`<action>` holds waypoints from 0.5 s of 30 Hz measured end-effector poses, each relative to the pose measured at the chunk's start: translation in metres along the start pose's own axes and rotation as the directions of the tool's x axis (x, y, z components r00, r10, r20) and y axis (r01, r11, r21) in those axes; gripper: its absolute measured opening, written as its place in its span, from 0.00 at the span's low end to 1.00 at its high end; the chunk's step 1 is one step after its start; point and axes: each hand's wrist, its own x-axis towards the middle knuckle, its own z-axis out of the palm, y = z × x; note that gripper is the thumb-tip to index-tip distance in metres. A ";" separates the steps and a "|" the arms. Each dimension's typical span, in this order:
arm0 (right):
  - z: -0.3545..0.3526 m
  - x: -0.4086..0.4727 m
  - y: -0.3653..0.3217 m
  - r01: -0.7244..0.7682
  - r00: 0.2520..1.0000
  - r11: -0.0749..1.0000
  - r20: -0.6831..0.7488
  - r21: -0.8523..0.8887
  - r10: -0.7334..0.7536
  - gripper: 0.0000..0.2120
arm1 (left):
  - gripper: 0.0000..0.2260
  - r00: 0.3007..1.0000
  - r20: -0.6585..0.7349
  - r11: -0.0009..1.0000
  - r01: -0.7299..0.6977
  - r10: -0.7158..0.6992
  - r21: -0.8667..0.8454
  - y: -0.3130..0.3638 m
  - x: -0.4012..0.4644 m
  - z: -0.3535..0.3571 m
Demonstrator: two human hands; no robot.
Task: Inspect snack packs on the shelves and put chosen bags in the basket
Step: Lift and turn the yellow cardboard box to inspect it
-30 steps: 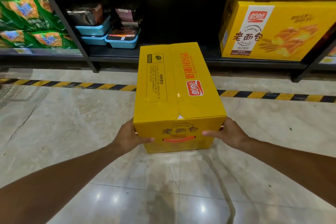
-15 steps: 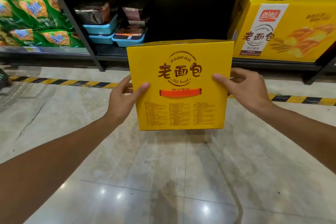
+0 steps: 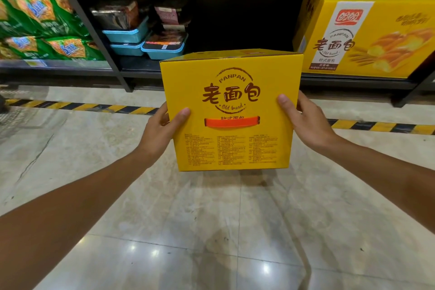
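Observation:
I hold a yellow cardboard bread box in the air in front of the low shelf, its end face turned toward me, showing brown lettering, an orange carry handle and fine print. My left hand grips its left edge with the thumb on the front face. My right hand grips the right edge the same way. The fingers of both hands are hidden behind the box. No basket shows in this frame.
A second, larger yellow bread box stands on the dark bottom shelf at the right. Blue trays of packaged snacks sit at the shelf's middle left. Green snack bags fill the left bay. Yellow-black floor tape runs along the shelf.
The box has been lifted from the floor and tipped up, so its end face with the handle now faces me. Both hands moved from its lower corners to its side edges.

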 end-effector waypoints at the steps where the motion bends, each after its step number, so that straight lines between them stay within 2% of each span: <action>1: 0.000 0.000 0.000 0.003 1.000 1.000 0.005 -0.002 -0.003 0.24 | 0.41 1.000 0.005 1.000 0.001 -0.001 0.001 0.001 0.000 0.000; 3: -0.001 -0.001 0.001 0.006 1.000 1.000 0.010 -0.003 -0.006 0.24 | 0.40 1.000 0.011 1.000 0.003 -0.004 0.010 0.001 -0.001 0.000; 6: -0.001 0.000 0.002 0.001 1.000 1.000 0.016 -0.003 -0.001 0.28 | 0.29 1.000 0.013 1.000 0.010 -0.010 0.009 0.001 -0.001 0.002; 8: -0.001 0.000 0.003 0.001 1.000 1.000 0.017 -0.007 -0.001 0.28 | 0.26 1.000 0.019 1.000 0.011 -0.011 0.001 0.000 0.000 0.002; 12: 0.000 -0.001 0.003 -0.003 1.000 1.000 0.020 -0.005 0.003 0.28 | 0.27 1.000 0.029 1.000 0.008 -0.007 -0.005 -0.002 -0.001 0.002; 15: 0.000 -0.006 0.003 -0.013 1.000 1.000 0.021 -0.001 0.013 0.28 | 0.33 0.999 0.047 1.000 0.005 -0.006 0.010 -0.005 -0.006 0.001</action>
